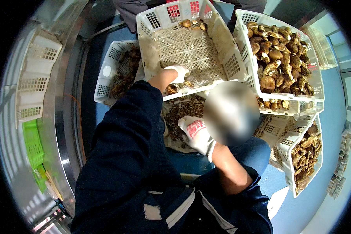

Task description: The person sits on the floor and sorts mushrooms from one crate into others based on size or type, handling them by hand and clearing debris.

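nearest the camera in the head view is the person's dark blue jacket [144, 187], its left sleeve running up to a large white crate [234, 66]. inside that crate, a brown mushroom [171, 89] sits by the near-left corner, and a small mushroom cluster [193, 24] lies along the far edge. a second white crate [284, 97], to the right, is heaped with more.

the mushrooms look light and fairly firm, likely easy to bruise at the cap and to snap at the stem; a gentle hold around the stem, close under the cap, should suit them.

the gloved left hand [179, 73] reaches over the near edge of the large crate; its fingertips are hidden, so i cannot tell whether they pinch anything. the gloved right hand [199, 132] hangs over dark crumbs [175, 121], fingers bent inward; whether it holds something, i cannot tell.
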Motion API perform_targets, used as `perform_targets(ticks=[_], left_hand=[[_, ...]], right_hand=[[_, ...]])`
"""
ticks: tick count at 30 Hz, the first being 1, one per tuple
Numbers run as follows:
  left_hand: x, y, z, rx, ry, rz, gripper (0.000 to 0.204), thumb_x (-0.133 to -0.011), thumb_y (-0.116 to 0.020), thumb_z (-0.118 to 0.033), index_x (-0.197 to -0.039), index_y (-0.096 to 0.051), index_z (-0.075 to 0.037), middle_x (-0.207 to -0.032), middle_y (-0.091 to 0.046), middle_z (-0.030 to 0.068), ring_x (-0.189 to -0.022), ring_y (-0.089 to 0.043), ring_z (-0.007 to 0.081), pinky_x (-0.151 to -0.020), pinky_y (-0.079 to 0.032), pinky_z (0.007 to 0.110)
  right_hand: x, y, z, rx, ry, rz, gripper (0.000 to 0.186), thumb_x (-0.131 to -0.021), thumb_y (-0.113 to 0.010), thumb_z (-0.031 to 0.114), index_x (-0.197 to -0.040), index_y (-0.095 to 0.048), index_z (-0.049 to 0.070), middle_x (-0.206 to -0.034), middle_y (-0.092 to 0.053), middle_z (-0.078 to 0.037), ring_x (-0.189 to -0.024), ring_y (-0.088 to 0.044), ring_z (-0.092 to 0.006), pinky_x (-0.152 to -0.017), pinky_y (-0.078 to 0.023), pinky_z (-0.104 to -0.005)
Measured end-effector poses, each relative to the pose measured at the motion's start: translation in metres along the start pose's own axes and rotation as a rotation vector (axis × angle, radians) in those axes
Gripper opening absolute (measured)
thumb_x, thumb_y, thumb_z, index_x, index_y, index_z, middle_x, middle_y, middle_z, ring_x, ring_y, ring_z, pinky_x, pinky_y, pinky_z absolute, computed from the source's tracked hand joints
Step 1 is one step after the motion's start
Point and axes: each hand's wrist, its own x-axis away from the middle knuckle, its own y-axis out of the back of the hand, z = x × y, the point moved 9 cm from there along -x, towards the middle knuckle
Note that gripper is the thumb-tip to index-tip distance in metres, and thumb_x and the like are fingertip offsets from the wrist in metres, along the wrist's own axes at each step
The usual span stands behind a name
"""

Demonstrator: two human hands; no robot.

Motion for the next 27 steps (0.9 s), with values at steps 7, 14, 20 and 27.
perform_targets(ticks=[7,14,20,27], left_hand=[[0.082,0.031,0.058,0.830,0.129,-0.334,0.071,-0.084,-0.074,-0.027,-0.145,-0.045,-0.007,-0.136,-0.057,0.0175,-0.117,-0.060,0.0282,-0.093,-0.054,0.041],[0.190,0.010,-0.003,1.369,-0.569,-0.408,0.033,-0.093,-0.068,-0.013,-0.122,-0.057,-0.003,-0.106,-0.066,0.0040,-0.094,-0.061,0.0122,-0.077,-0.054,0.028],[0.245,-0.044,-0.063,1.499,-0.525,-0.242,0.041,-0.096,-0.061,-0.009,-0.135,-0.051,-0.001,-0.115,-0.066,0.0064,-0.102,-0.063,0.0143,-0.088,-0.051,0.027],[0.226,-0.057,-0.065,1.267,-0.540,-0.358,0.031,-0.092,-0.066,-0.005,-0.121,-0.063,0.004,-0.107,-0.069,0.0056,-0.098,-0.063,0.0111,-0.087,-0.052,0.027]], right_hand=[[0.002,0.056,0.009,-0.057,0.014,-0.260,0.014,-0.082,-0.061,0.014,-0.093,-0.058,0.006,-0.091,-0.062,-0.018,-0.087,-0.062,-0.0377,-0.076,-0.052,-0.0473],[0.040,0.106,-0.009,-0.282,-0.174,-0.657,0.011,-0.090,-0.063,0.012,-0.091,-0.058,0.003,-0.085,-0.062,-0.017,-0.083,-0.061,-0.0348,-0.075,-0.049,-0.0418],[0.058,0.080,-0.009,-0.301,-0.131,-0.681,0.015,-0.087,-0.067,0.013,-0.088,-0.058,0.001,-0.083,-0.061,-0.015,-0.080,-0.059,-0.0311,-0.074,-0.047,-0.0390],[0.075,0.079,0.009,-0.275,-0.132,-0.658,0.015,-0.087,-0.067,0.015,-0.088,-0.060,0.002,-0.077,-0.060,-0.014,-0.073,-0.058,-0.0278,-0.068,-0.046,-0.0374]])
